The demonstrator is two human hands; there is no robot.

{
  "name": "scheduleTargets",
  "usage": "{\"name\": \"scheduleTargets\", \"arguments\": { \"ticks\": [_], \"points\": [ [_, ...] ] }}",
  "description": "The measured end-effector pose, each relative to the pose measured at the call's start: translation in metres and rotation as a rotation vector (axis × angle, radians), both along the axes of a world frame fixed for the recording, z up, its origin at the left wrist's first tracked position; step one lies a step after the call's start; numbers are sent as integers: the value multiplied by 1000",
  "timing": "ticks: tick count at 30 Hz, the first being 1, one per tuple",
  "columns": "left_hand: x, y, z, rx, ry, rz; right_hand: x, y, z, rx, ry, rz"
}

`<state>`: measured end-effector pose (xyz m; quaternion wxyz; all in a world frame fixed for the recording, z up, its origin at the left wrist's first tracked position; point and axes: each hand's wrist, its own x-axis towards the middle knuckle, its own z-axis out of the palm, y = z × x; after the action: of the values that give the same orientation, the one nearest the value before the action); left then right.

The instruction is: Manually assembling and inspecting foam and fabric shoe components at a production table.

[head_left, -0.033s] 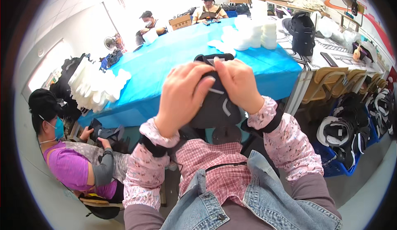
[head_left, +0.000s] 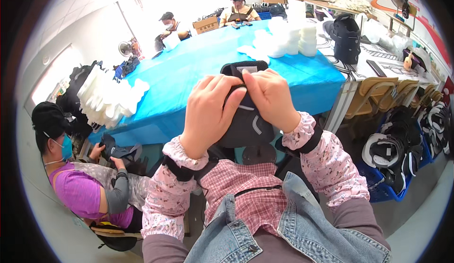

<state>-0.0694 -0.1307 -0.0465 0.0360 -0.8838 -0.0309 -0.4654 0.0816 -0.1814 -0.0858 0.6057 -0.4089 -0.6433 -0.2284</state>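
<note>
The left hand [head_left: 208, 109] slants up from seven o'clock, the right hand [head_left: 273, 97] from five, thumbs and fingers clamped on a dark fabric piece [head_left: 239, 130] between them. At twelve I see a blue table [head_left: 198, 59]; white stacks [head_left: 283, 40] at one, a blue crate [head_left: 396, 196] at four, a seated co-worker [head_left: 82, 187] at eight.

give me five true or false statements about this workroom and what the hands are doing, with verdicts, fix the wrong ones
1. The left grip and right grip both hold the dark fabric piece. True.
2. The table covering is red. False: the table covering is blue.
3. Stacked white pieces stand on the far right part of the covering. True.
4. The nearby co-worker at the left wears an orange top. False: the top is purple.
5. The dark fabric piece has light stripes. True.
</note>
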Motion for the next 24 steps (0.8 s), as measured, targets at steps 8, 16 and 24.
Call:
{"name": "scheduleTargets", "arguments": {
  "ticks": [8,16,24],
  "points": [
    [-18,5,-33,-614,-172,-250,-17,10,-7,-162,119,291],
    [-47,20,-42,-764,262,-254,-22,2,-19,-476,227,313],
    [-82,50,-118,-1781,-533,-791,-23,-46,3,-373,86,378]
  ]
}}
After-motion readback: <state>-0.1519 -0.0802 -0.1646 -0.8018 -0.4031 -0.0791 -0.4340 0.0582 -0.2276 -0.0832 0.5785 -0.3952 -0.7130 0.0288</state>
